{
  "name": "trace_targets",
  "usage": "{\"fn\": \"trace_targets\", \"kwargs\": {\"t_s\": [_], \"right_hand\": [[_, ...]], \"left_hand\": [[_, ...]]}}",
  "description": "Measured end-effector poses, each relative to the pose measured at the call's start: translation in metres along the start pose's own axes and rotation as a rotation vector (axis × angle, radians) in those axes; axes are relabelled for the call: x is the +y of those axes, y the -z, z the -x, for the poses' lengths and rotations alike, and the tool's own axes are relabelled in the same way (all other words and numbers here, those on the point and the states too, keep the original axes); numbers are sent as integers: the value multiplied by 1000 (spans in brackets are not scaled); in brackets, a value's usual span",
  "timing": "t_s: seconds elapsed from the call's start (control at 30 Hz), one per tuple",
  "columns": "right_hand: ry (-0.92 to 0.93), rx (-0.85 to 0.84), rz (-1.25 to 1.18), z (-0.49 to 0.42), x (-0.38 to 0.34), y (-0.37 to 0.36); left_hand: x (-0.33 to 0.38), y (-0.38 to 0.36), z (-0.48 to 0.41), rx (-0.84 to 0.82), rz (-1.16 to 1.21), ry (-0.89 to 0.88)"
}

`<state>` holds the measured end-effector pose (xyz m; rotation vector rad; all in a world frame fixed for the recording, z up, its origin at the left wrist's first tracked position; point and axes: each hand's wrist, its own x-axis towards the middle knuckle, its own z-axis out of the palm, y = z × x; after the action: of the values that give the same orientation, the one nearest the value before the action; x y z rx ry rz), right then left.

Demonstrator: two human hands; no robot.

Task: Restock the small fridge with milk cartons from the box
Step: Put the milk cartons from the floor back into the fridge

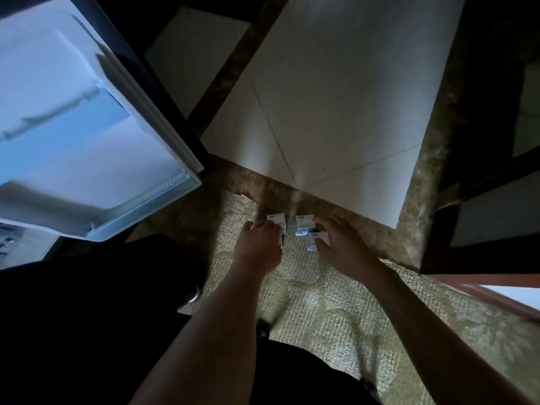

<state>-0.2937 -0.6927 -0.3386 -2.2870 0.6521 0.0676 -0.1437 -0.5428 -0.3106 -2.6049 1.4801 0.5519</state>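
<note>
Three small milk cartons stand on a pale woven rug (321, 305), just below the middle of the view, near the rug's far edge. The left carton (277, 221) is apart from the other two by a narrow gap. The middle carton (304, 225) sits at its 3 o'clock, and the near carton (317, 240) is tucked at about 4 o'clock of the middle one, touching it or nearly so.

The left grip (258, 247) — a bare hand — comes in from 6 o'clock, and its fingers curl over the top of the left carton, clamped on it. The right grip (343, 244) reaches in from 5 o'clock with fingers spread over the middle and near cartons. Its thumb lies against the near carton, but I cannot tell whether it has clamped on either one.

At 10 o'clock the fridge door (87, 127) hangs wide open, its white inner liner and a shelf rail facing up. Beyond the rug, toward 12 o'clock, lie white floor tiles (336, 97) edged by a brown stone border (423, 185). The person's dark clothing (87, 317) fills the 8 o'clock corner — a reddish wooden edge (482, 292) crosses at 4 o'clock.
</note>
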Motion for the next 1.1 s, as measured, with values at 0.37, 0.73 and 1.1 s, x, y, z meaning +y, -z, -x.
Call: {"fn": "trace_targets", "kwargs": {"t_s": [0.37,0.73,1.1], "right_hand": [[-52,16,91,-3,30,-50],[-200,-62,248,-10,49,-81],[-179,-5,193,-2,55,-78]], "left_hand": [[-10,-68,-20,-14,157,121],[-13,-88,-31,86,72,149],[-12,-87,-23,180,68,100]]}}
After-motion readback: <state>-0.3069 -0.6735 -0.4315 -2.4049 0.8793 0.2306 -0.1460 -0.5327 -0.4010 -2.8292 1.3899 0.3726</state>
